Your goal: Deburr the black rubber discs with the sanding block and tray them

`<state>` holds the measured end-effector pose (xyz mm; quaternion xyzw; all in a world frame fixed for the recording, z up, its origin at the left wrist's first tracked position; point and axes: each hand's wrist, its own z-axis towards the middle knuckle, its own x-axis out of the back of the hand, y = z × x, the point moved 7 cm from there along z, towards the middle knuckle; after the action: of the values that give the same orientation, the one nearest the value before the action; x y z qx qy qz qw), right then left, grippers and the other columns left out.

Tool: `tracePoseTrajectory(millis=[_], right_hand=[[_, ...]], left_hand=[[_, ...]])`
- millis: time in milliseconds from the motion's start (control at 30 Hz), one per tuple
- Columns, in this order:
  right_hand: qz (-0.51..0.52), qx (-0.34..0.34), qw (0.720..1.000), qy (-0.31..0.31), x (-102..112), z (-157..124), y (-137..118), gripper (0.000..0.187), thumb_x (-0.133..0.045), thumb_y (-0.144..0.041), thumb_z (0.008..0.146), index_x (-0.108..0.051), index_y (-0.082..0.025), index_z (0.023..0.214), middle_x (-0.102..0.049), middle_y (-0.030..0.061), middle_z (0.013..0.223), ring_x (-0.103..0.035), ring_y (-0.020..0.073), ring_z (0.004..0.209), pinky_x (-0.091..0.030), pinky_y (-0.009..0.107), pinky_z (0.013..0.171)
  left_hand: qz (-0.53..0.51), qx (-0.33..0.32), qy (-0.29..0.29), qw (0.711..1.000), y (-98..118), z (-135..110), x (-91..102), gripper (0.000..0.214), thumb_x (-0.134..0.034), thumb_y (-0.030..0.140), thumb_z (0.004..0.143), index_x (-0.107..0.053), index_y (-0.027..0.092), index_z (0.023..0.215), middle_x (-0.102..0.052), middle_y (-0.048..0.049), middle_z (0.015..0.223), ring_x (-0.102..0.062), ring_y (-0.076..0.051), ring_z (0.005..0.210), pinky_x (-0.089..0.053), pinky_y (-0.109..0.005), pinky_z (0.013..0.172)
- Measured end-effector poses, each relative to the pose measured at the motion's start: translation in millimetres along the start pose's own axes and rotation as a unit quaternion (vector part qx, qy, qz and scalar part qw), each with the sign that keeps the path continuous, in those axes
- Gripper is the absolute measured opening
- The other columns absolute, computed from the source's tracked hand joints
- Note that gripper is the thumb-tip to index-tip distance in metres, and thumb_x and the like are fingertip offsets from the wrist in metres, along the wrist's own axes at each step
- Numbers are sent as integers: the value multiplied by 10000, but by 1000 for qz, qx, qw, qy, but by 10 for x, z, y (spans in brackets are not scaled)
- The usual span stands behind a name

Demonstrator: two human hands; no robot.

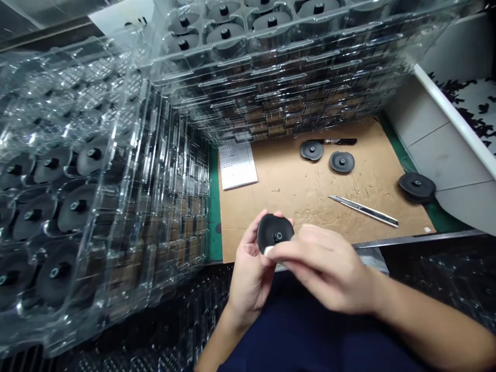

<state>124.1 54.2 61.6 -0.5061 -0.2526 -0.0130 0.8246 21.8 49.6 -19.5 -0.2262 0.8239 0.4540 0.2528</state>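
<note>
Black disc (273, 225) apparently mid-work — left hand (248, 268) grip holding it near the cardboard (287, 181), right hand (329, 268) grip narrow at its rim, contents unclear; loose discs (342, 162) done or not, can't tell; clear trays (271, 77) hold many.

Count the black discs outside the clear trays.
4 visible: one disc in the left hand, two discs by the marker, another disc at the cardboard's right edge; more may hide beneath it.

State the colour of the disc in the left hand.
The disc is black; the head view shows it.
</note>
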Motion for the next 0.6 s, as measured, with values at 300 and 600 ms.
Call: tracePoseTrajectory(millis=[300, 600], right_hand=[[-66, -248, 960, 109, 120, -431, 998, 229, -458, -263, 913, -605, -193, 1074, -649, 46, 967, -585, 141, 762, -467, 255, 655], [62, -86, 994, -11, 94, -404, 421, 201, -498, -187, 873, -668, -228, 973, -669, 45, 924, -588, 176, 936, -423, 347, 895]], left_hand=[[-28, 5, -9, 1000, -18, 14, -12, 590, -811, 291, 588, -599, 290, 1139, -621, -9, 1199, -597, -226, 1079, -507, -210, 797], [-46, 1, -13, 999, -23, 16, 97, 564, -693, 438, 677, -568, 248, 1193, -587, -54, 1252, -560, -279, 1137, -484, -323, 925]])
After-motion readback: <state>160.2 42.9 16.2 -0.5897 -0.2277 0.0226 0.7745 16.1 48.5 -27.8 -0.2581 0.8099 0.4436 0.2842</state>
